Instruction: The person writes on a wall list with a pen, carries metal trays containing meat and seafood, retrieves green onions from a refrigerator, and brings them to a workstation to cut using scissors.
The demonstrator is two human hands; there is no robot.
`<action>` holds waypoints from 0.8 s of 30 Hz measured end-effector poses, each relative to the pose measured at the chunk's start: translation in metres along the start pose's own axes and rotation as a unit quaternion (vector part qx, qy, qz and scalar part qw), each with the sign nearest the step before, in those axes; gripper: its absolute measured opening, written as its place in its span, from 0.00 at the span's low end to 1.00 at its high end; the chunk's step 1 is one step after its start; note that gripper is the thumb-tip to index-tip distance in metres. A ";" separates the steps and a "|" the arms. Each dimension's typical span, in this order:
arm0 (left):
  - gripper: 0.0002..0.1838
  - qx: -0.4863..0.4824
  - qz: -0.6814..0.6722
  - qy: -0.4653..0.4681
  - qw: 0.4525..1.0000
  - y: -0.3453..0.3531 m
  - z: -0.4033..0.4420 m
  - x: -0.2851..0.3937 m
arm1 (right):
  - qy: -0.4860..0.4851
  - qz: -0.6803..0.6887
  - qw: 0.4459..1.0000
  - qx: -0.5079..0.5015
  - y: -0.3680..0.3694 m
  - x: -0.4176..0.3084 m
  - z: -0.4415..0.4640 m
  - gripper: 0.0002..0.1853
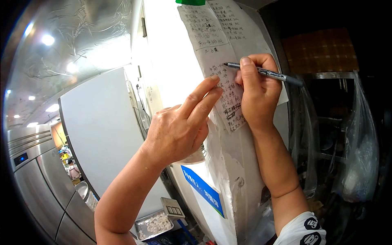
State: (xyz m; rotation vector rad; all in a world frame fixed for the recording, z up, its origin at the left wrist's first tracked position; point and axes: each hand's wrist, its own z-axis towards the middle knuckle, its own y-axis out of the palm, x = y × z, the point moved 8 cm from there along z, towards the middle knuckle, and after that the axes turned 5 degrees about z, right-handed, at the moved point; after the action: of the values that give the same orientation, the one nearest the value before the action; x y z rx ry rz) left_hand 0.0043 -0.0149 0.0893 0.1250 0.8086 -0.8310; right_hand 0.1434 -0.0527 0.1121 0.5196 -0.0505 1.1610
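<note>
My right hand (259,96) is closed around a pen (293,80) with a dark grip and a clear barrel. The pen's tip points left and lies at or just above a long handwritten paper sheet (233,116) on a white upright panel. Two fingers of my left hand (173,128) are stretched out onto the same sheet, just left of the pen, with the other fingers curled. Rows of handwriting cover the sheet, and some lower lines are scribbled over. Behind my left palm is a partly hidden pale object with a ridged edge.
A blue label (203,191) with white characters is on the panel below the sheet. Lower left sits a metal tray (153,224) of pale pieces. A steel refrigerator (45,179) stands far left. Clear plastic bags (359,147) hang at right. A person sits in the background.
</note>
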 end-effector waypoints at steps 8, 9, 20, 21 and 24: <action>0.21 -0.004 -0.003 -0.015 1.000 0.001 0.000 0.000 | 0.008 0.030 1.000 -0.003 -0.003 0.001 -0.003 0.04; 0.21 -0.006 -0.004 -0.018 1.000 0.002 -0.001 0.000 | -0.022 0.075 0.996 0.048 -0.010 -0.003 -0.003 0.04; 0.17 0.169 -0.051 -0.084 0.981 -0.051 -0.071 0.033 | -0.042 0.100 0.990 0.089 -0.071 -0.065 -0.045 0.10; 0.15 0.155 -0.082 -0.139 0.975 -0.052 -0.091 0.036 | -0.038 0.084 0.994 0.060 -0.081 -0.074 -0.056 0.10; 0.10 0.119 -0.128 -0.225 0.959 -0.041 -0.143 0.053 | 0.050 0.064 0.997 -0.020 -0.097 -0.094 -0.106 0.09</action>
State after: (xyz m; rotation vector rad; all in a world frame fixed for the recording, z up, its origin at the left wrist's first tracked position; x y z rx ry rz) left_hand -0.0874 -0.0184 -0.0395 0.0395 0.2948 -1.1489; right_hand 0.1665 -0.1185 -0.0451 0.4271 -0.0211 1.3071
